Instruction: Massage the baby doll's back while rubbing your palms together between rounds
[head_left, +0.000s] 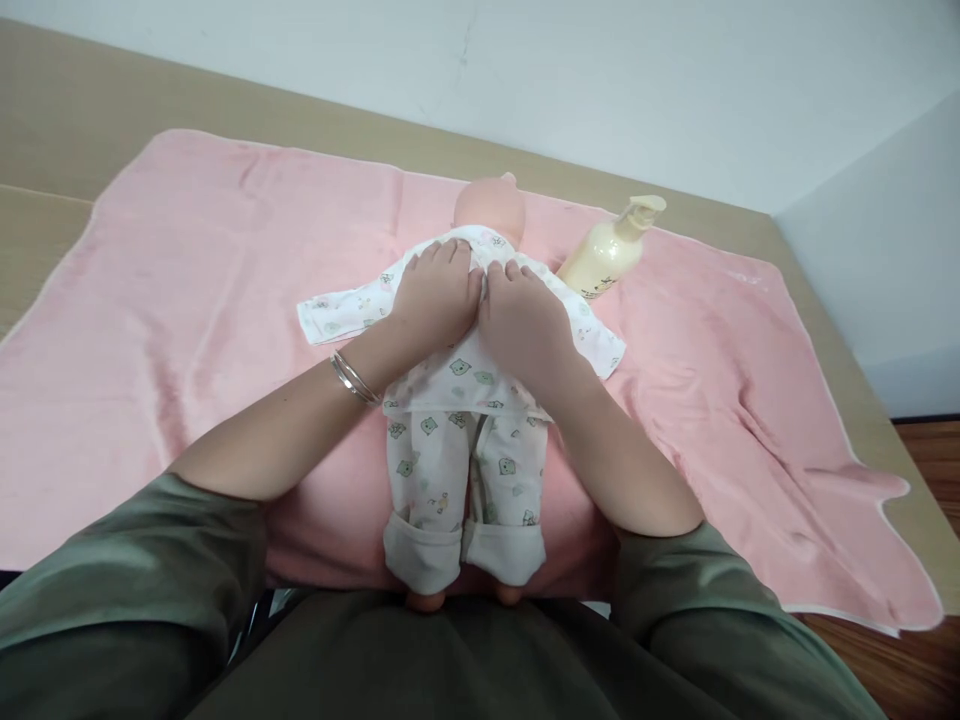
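Note:
A baby doll lies with its head away from me, dressed in a white patterned shirt and matching trousers with turned-up cuffs. My left hand, a silver bangle on its wrist, is on the shirt's upper chest, fingers curled and pinching the cloth. Right beside it, my right hand also grips the shirt near the middle of the front. The hands' thumbs almost meet there, and they hide what exactly is between the fingertips. Both sleeves of the shirt spread out sideways.
Under the doll is a pink blanket, wrinkled on the right, spread over a wooden table. A cream pump bottle is just right of the doll's shoulder. Behind the table rises a white wall.

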